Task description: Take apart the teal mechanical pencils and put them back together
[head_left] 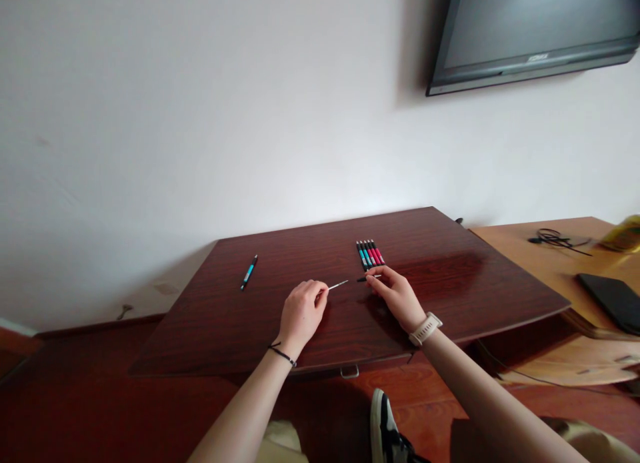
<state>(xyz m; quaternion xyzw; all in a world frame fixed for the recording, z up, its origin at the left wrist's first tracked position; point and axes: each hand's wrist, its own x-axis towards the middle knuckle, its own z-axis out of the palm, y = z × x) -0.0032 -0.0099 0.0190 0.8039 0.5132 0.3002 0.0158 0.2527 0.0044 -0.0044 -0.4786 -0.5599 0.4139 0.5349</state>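
My left hand (pixel 303 312) pinches a thin pen refill (pixel 339 285) just above the dark wooden table (pixel 280 343), its tip pointing right. A short black pen part (pixel 362 279) sits in the fingertips of my right hand (pixel 399 297), its end facing the refill across a small gap. Something pale also shows by the right fingers, too small to make out. Just beyond that hand, several pens (pixel 370 253) with blue or pink-red barrels lie side by side. Off to the left lies a single blue and black pen (pixel 249 273).
A lighter wooden desk (pixel 535 249) adjoins on the right, bearing a black cable (pixel 557 237), a dark flat device (pixel 610 299) and a yellow item (pixel 625 235). A television (pixel 540 29) hangs on the white wall. Below the table's front edge is a drawer handle (pixel 350 372).
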